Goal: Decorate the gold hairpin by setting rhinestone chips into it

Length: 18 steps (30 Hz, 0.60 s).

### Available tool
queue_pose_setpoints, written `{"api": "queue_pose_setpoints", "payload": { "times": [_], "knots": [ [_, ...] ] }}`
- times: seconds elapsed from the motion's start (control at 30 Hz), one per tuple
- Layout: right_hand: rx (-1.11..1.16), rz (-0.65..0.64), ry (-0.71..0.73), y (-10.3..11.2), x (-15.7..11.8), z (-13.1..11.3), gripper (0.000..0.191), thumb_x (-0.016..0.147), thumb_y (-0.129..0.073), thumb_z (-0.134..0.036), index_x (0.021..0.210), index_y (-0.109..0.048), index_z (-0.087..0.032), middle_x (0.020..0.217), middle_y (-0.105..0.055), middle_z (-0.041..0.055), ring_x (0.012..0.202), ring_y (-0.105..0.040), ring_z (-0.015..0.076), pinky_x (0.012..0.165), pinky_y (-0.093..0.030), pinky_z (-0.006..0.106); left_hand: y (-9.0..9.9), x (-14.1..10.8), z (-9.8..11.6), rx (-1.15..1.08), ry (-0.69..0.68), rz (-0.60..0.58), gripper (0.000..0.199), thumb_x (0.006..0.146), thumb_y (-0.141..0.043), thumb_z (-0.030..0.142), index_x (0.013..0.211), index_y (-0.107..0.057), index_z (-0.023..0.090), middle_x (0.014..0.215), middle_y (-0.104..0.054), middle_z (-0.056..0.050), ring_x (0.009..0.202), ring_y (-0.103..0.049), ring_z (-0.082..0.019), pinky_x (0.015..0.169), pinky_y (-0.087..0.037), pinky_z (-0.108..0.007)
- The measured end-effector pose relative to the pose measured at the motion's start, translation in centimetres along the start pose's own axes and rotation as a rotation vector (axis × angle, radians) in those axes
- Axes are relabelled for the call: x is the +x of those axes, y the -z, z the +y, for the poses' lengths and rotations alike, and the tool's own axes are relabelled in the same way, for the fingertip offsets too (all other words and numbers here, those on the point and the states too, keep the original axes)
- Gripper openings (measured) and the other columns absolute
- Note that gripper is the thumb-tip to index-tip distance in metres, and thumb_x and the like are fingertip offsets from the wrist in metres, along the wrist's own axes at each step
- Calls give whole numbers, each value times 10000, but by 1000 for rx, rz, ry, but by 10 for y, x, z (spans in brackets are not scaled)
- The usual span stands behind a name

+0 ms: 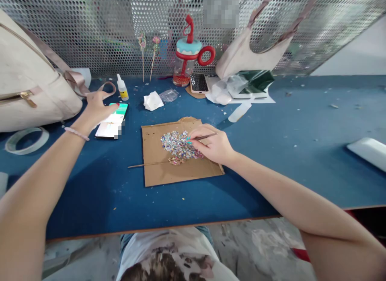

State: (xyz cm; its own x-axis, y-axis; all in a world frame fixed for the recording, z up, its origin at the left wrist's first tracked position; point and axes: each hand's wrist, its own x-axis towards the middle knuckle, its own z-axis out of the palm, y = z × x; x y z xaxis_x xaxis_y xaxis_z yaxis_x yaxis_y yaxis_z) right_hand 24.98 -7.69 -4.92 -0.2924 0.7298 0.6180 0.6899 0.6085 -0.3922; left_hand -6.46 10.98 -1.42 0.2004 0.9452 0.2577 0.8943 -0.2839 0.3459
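My left hand [95, 107] reaches over a smartphone [109, 126] with a lit screen. Its thumb lies at the screen's upper edge and the hand is open, holding nothing. In a pinch, my right hand [213, 145] grips a thin dark stick-like tool [206, 136], whose tip is hidden by the fingers. That hand rests over a heap of small glittering rhinestones [177, 143] on a cardboard sheet [157, 177]. Just below the heap lies a thin wooden stick [136, 166]; its right end bears a rhinestone-covered ornament [175, 161].
Behind the phone stands a small glue bottle [122, 87]. Crumpled paper [153, 101], a red-handled cup [184, 65] and a second phone [199, 83] are farther back. Bags [27, 83] flank the blue table [256, 132]. A tape roll [27, 140] lies left. Two decorated sticks [152, 59] stand upright.
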Motion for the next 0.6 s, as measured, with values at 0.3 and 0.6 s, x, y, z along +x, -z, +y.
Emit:
{"api": "queue_pose_setpoints", "payload": {
  "times": [0.3,0.6],
  "knots": [
    [-26,-22,12,-1,-1,3,152,878,-509,-263,758,-597,-233,735,-683,5,742,-650,168,739,-513,359,22,2,-14,-14,56,-178,344,917,-565,335,1207,-531,153,1201,-563,-95,1021,-592,-222,854,-529,-428],
    [-43,-44,23,-2,-1,5,155,884,-503,-284,768,-598,-245,722,-681,1,735,-649,178,749,-503,377,20,15,-35,94,-102,-176,311,920,-563,332,1168,-552,144,1150,-587,-86,975,-607,-205,824,-540,-405]
  ]
}}
